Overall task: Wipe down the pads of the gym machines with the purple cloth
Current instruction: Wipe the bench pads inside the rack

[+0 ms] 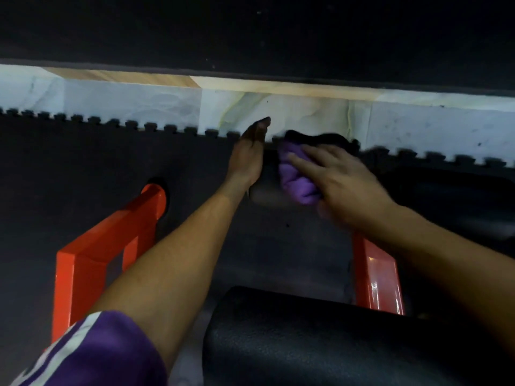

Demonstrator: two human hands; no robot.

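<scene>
Dim gym floor of dark interlocking rubber mat, bordered by a pale marble-look strip along a dark wall; orange steel frame of a machine at left and right

Progress:
- Wiping under way on a small dark pad at the far end of the machine, near the mat edge
- Purple cloth bunched on top of that pad, in contact with its upper surface
- Larger black padded roller in the near foreground not being touched; cleaned or not, cannot tell from surface appearance
- No other machines in view; remaining share of the task judged substantial, exact amount not determinable

Hands:
- Right hand: laid flat over the purple cloth, fingers extended and slightly spread, pressing it onto the small dark pad; motion blur suggests a wiping stroke; thumb hidden below the palm, so any pinch on the cloth cannot be confirmed
- Left hand: released, fingers straight and together, edge-on against the left side of the small dark pad, apparently steadying it; holding nothing

Also visible: purple sleeve with white stripes at lower left
</scene>
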